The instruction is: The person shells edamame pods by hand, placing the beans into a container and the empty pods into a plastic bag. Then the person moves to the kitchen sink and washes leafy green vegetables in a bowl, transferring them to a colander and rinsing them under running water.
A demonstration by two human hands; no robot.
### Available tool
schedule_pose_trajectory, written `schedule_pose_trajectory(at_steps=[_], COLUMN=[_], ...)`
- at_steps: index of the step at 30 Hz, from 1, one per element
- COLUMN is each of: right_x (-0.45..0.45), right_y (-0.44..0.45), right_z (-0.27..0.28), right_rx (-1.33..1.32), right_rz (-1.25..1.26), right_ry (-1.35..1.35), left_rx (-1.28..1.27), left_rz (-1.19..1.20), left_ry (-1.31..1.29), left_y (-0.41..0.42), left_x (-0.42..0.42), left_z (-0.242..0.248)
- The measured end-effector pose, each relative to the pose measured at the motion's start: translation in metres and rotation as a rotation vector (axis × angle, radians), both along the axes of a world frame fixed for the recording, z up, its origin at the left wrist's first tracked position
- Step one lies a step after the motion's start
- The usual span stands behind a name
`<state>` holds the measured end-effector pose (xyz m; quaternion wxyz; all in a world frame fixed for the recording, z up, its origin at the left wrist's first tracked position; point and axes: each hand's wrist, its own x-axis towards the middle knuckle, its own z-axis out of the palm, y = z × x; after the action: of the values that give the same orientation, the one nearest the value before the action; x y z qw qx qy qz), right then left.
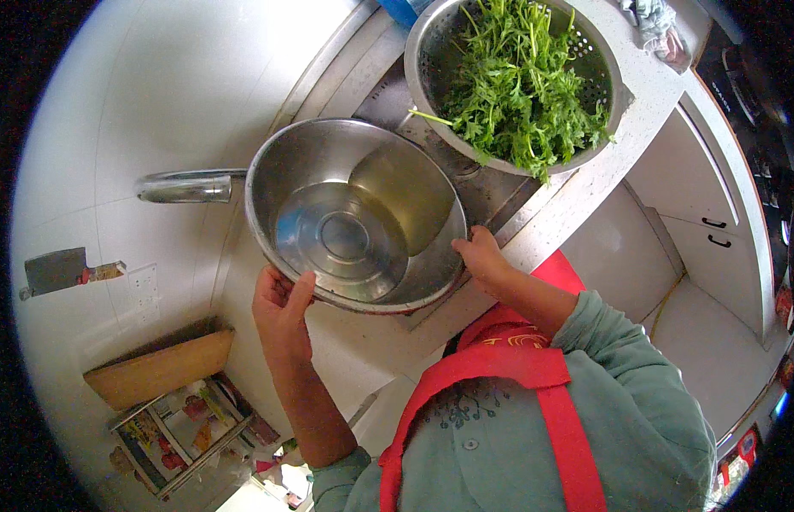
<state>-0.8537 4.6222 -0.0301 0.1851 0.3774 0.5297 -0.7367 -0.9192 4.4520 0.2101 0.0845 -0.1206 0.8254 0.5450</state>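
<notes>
A large stainless steel basin (435, 275) is tilted over the sink (499, 198), with slightly cloudy liquid pooled inside. My left hand (285, 307) grips its near left rim, thumb on top. On the right rim is my right hand (490, 259), closed around the edge. Beyond the basin, at the upper right, a perforated metal colander (429, 83) holds a heap of leafy green stems (531, 89), some hanging over its rim. The metal faucet (192, 185) sticks out from behind the basin's left side.
A cleaver (55, 270) is on the left wall beside a socket panel (144, 291). A wooden board (163, 368) and a rack (179, 473) stand at the lower left. A crumpled cloth (653, 25) lies on the counter (646, 109). White cabinets (691, 192) are at the right.
</notes>
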Motion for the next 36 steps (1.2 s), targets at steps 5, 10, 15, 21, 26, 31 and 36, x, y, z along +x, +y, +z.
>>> schedule_pose_trajectory(at_steps=[5, 10, 15, 21, 26, 31, 36], right_x=[-0.003, -0.01, -0.008, -0.005, -0.003, -0.015, 0.006], right_y=[-0.004, 0.001, -0.012, -0.026, -0.028, -0.01, 0.007], right_z=[-0.013, 0.011, -0.012, -0.024, -0.033, 0.015, 0.052], right_rx=[-0.048, -0.151, -0.205, -0.18, -0.096, 0.297, 0.402], right_rz=[-0.014, -0.028, -0.036, 0.016, 0.021, 0.065, 0.171], right_ry=[-0.018, -0.041, -0.054, -0.134, -0.111, 0.135, 0.34], left_rx=[-0.009, -0.03, -0.078, -0.086, -0.099, 0.275, 0.403], left_rz=[-0.018, -0.066, -0.141, -0.171, -0.107, 0.194, 0.47], left_ry=[-0.005, 0.0, -0.006, 0.026, 0.017, 0.165, 0.175], left_y=[0.004, 0.003, 0.01, 0.016, 0.012, -0.052, -0.075], left_x=[-0.002, -0.002, -0.003, -0.002, 0.004, 0.041, 0.083], left_z=[0.003, 0.004, 0.011, 0.01, 0.009, -0.043, -0.058])
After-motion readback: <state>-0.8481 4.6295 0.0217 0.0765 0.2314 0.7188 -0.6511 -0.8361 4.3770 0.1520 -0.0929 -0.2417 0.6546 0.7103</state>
